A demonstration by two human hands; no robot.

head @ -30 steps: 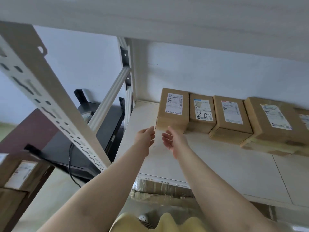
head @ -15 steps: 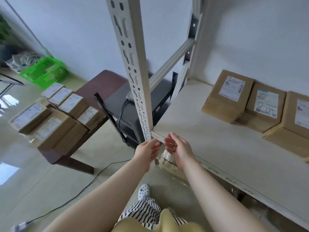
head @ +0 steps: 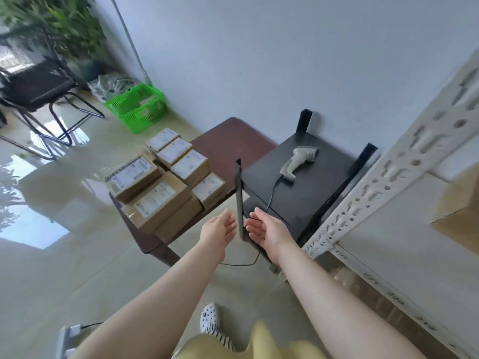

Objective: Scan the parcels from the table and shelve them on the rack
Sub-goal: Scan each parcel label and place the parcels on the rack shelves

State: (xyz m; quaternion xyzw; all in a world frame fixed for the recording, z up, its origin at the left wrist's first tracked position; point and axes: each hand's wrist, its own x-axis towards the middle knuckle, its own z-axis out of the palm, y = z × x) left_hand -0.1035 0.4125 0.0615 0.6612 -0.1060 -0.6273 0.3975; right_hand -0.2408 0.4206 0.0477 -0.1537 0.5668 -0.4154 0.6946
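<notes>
While both bare arms reach fwd w/ palms facing each other, the left hand point(head: 219, 230) and right hand point(head: 267, 230) hang empty, fingers relaxed and straight, near each other but not touching, in front of the low black metal stand point(head: 298, 187). Brown cardboard parcels w/ white shipping labels point(head: 166, 182) sit stacked in a cluster on the dark reddish-brown wooden surface point(head: 233, 138), covering its near-left part, well apart from both hands. Grey corded handheld barcode scanner point(head: 300, 161) lies on its side on top of the black stand, its black cable point(head: 270, 198) trailing down toward the floor. White perforated metal rack upright point(head: 388, 177) runs diagonally at right, w/ a pale shelf board point(head: 404, 255) behind it; one brown cardboard box point(head: 458, 213) sits on that shelf, partly cut off by the frame edge. Further back: green plastic basket point(head: 137, 106) on the floor by the wall, black frame chair point(head: 39, 92) at left, leafy plant point(head: 49, 24) top left, blurred
</notes>
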